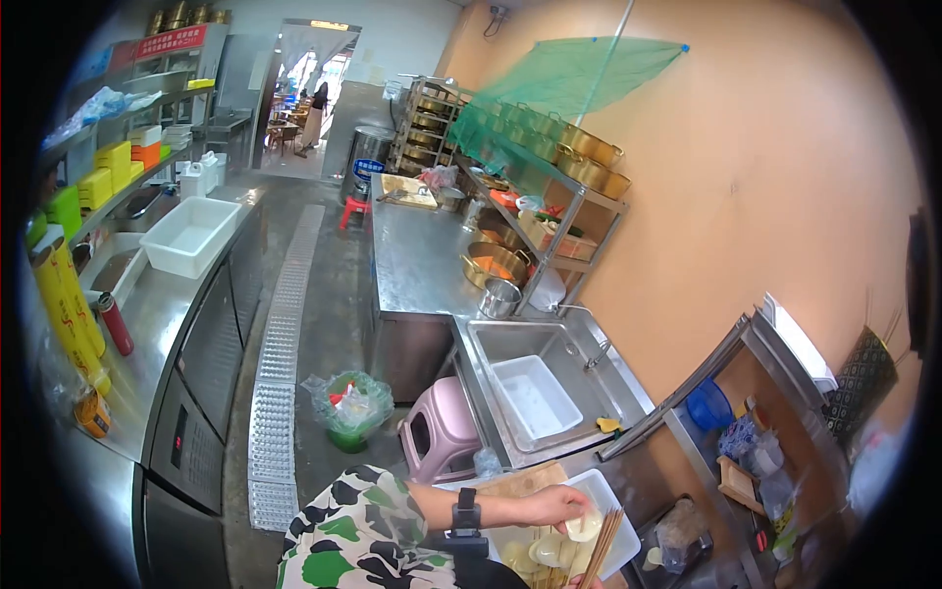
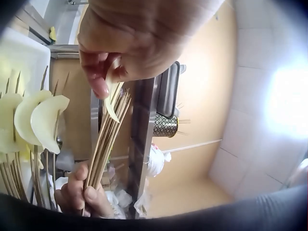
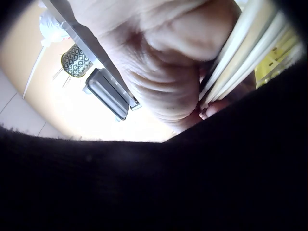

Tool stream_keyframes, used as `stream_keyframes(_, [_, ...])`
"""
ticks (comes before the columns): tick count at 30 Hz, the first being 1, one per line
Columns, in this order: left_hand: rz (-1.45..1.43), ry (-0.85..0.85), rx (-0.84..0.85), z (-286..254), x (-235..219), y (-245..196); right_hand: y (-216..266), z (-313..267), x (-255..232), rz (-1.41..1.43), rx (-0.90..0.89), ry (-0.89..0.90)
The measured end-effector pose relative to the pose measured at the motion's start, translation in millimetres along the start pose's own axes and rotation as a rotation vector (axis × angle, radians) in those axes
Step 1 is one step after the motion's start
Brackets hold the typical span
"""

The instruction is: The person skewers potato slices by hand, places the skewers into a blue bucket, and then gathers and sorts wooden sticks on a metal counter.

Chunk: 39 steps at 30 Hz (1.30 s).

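Between the thumb and fingers of my left hand (image 1: 554,505) is a thin, pale potato slice (image 1: 586,524). In the left wrist view this slice (image 2: 112,94) overlaps the upper ends of a bundle of bamboo skewers (image 2: 108,139). My right hand (image 2: 83,192) grips that bundle near its lower end, skewers pointing up. Seen from the right wrist, the fingers of the right hand (image 3: 168,62) curl round the skewers (image 3: 243,53). Beside the hands, several skewered potato slices (image 2: 48,120) stand in or over a white tub (image 1: 596,483).
A wooden board (image 1: 520,481) lies by the tub. Beyond it is a steel sink (image 1: 618,393) holding a white basin (image 1: 535,398). To the right stands a metal shelf (image 1: 677,393) with a blue bowl (image 1: 708,404). A pink stool (image 1: 442,422) and a bagged bin (image 1: 348,412) are at left.
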<state>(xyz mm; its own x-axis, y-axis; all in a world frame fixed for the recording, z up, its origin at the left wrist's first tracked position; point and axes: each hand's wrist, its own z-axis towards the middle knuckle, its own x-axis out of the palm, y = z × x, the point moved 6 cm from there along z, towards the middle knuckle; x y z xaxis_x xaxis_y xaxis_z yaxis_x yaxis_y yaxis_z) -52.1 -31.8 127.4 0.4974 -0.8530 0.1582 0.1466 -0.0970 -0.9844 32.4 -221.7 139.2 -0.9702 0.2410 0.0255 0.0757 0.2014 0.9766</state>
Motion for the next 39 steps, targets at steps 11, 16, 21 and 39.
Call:
stream_keyframes(11, [-0.463, 0.059, -0.175, -11.6, -2.5, 24.7, 5.2, -3.7, 15.6, -0.052, -0.017, 0.006])
stream_keyframes(16, [-0.681, 0.031, -0.305, -22.7, 1.9, 26.6, -1.4, -3.1, 16.1, -0.008, -0.018, -0.014])
stream_keyframes(21, [-0.472, -0.048, -0.220, -13.5, -8.9, 25.0, 2.9, -4.1, 20.5, -0.017, -0.009, -0.018])
stream_keyframes(39, [0.461, 0.003, 0.323, -24.4, -10.6, -42.0, -14.4, 14.0, 5.2, -0.009, 0.057, -0.057])
